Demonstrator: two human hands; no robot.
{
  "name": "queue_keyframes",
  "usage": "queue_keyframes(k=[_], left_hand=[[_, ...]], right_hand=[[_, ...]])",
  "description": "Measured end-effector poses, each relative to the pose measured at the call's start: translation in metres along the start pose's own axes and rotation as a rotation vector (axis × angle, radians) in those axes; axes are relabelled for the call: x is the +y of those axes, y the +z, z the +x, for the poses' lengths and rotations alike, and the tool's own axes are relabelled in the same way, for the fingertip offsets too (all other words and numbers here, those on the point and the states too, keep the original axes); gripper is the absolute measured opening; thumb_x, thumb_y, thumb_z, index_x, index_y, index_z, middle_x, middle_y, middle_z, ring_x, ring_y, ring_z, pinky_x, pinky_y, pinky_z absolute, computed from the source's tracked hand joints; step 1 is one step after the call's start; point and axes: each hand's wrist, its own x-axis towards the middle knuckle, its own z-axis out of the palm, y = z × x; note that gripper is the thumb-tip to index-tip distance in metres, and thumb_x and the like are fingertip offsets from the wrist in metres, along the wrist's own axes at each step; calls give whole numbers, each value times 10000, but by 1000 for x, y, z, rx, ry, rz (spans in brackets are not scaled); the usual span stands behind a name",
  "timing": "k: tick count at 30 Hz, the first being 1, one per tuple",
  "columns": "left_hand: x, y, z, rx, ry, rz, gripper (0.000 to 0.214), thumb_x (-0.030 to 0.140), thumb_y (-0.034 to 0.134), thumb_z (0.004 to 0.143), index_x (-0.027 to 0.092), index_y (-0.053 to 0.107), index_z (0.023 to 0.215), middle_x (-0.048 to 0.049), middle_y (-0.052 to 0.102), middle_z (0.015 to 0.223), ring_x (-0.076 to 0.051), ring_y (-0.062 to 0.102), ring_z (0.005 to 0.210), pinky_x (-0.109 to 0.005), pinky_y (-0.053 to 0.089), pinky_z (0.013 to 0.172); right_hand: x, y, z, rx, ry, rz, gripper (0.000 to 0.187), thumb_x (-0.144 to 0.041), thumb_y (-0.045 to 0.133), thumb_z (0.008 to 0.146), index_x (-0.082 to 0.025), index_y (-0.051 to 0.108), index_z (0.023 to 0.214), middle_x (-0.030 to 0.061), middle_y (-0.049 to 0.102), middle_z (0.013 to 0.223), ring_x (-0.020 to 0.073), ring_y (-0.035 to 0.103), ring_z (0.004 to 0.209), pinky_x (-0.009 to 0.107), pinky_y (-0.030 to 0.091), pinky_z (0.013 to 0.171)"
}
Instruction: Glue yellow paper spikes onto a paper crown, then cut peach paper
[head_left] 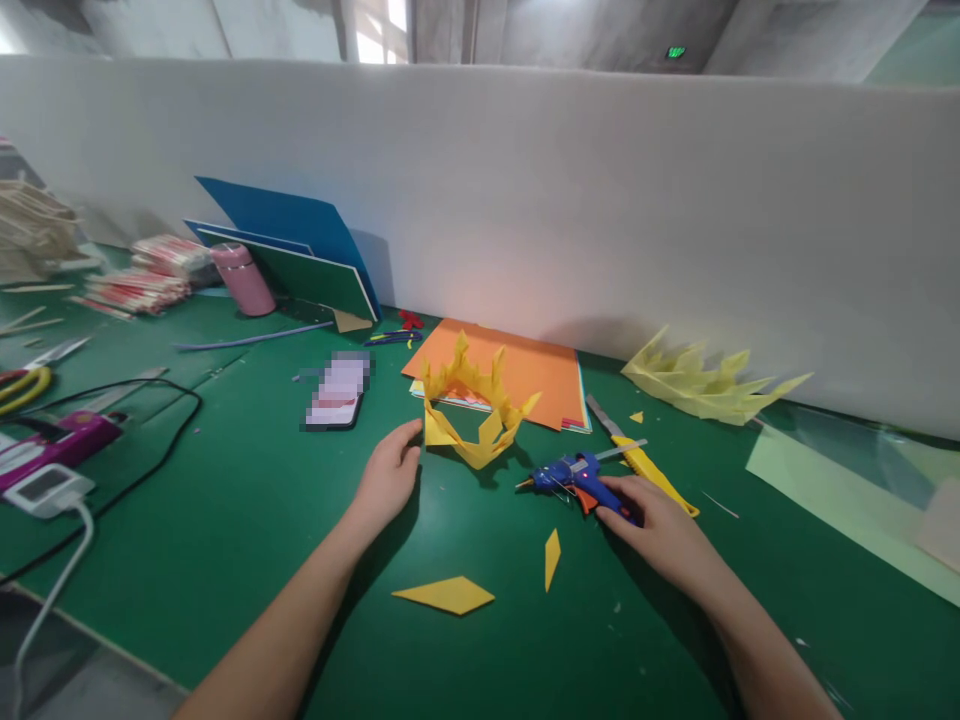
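A yellow paper crown with pointed spikes stands at the middle of the green table. My left hand is closed at its left edge, thumb and fingertips pinching the paper band. To the right lies a blue hot glue gun with an orange trigger, its nozzle pointing left and a glue stick out of its back. My right hand has its fingers around the handle. In front of the crown, a large yellow paper diamond and a smaller yellow paper diamond lie flat.
A yellow utility knife lies just behind my right hand. Orange paper sheets are behind the crown, and another pale yellow crown stands at the right. Left are a phone, a pink bottle and a black cable.
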Motion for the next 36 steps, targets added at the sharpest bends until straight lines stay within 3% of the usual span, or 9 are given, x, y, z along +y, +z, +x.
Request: queue_keyframes(k=[3, 5, 10, 14, 18, 21, 27, 31, 36], left_hand=[[1, -7, 2, 25, 162, 245, 254, 1, 633, 604, 231, 699, 690, -11, 637, 815, -185, 561, 773, -261, 421, 820], [4, -11, 1, -54, 222, 365, 173, 51, 663, 626, 221, 683, 656, 0, 599, 746, -152, 509, 628, -243, 418, 678], [17, -21, -9, -622, 136, 484, 68, 265, 679, 724, 197, 682, 727, -3, 586, 639, -138, 512, 571, -216, 382, 543], [21, -23, -19, -1025, 233, 641, 357, 361, 805, 583, 227, 708, 900, -30, 631, 807, -183, 559, 734, -241, 417, 643], [19, -18, -29, -1135, 376, 708, 577, 454, 821, 529, 266, 672, 1053, -52, 601, 981, -238, 552, 916, -283, 420, 776], [19, -13, -35, -1188, 394, 771, 469, 473, 777, 603, 252, 674, 1004, -55, 565, 999, -237, 530, 939, -292, 408, 794], [22, -3, -38, -1209, 305, 833, 81, 215, 717, 703, 188, 643, 723, 11, 554, 748, -143, 498, 742, -227, 353, 648], [22, 0, -33, -843, 59, 584, 104, 274, 644, 736, 170, 647, 731, 19, 568, 656, -124, 478, 606, -231, 334, 562], [23, -3, -24, -472, -72, 244, 302, 446, 617, 736, 167, 692, 651, -58, 677, 800, -171, 584, 757, -242, 408, 631]], right_hand=[[-2, 1, -1, 14, 37, 1, 373, -382, 483, 676, -190, 677, 930, 108, 688, 950, 260, 635, 838, 377, 491, 744], [-4, 2, -1, 58, 57, 32, 376, -384, 480, 661, -192, 673, 920, 103, 689, 943, 258, 635, 831, 376, 491, 741], [-13, -3, -2, 84, 124, 209, 437, -426, 505, 624, -176, 653, 950, 90, 693, 883, 246, 627, 715, 373, 492, 670], [-20, -1, -2, 14, 162, 370, 402, -396, 544, 605, -183, 654, 928, 67, 694, 824, 237, 623, 704, 354, 482, 660], [-23, 6, -1, 6, 193, 471, 339, -376, 583, 590, -199, 633, 875, 60, 682, 834, 243, 623, 758, 351, 483, 690], [-25, 8, 1, 14, 245, 577, 349, -343, 619, 570, -208, 588, 891, 49, 674, 805, 229, 627, 735, 333, 486, 659], [-34, 10, -3, -200, 264, 841, 424, -338, 617, 592, -192, 477, 964, -16, 612, 606, 173, 609, 568, 276, 444, 519], [-40, 14, -7, -300, 245, 909, 409, -295, 601, 609, -203, 428, 968, -73, 551, 528, 142, 568, 482, 263, 414, 491], [-46, 18, -9, -297, 204, 914, 287, -308, 603, 603, -208, 426, 806, -80, 501, 492, 108, 475, 454, 254, 377, 489]])
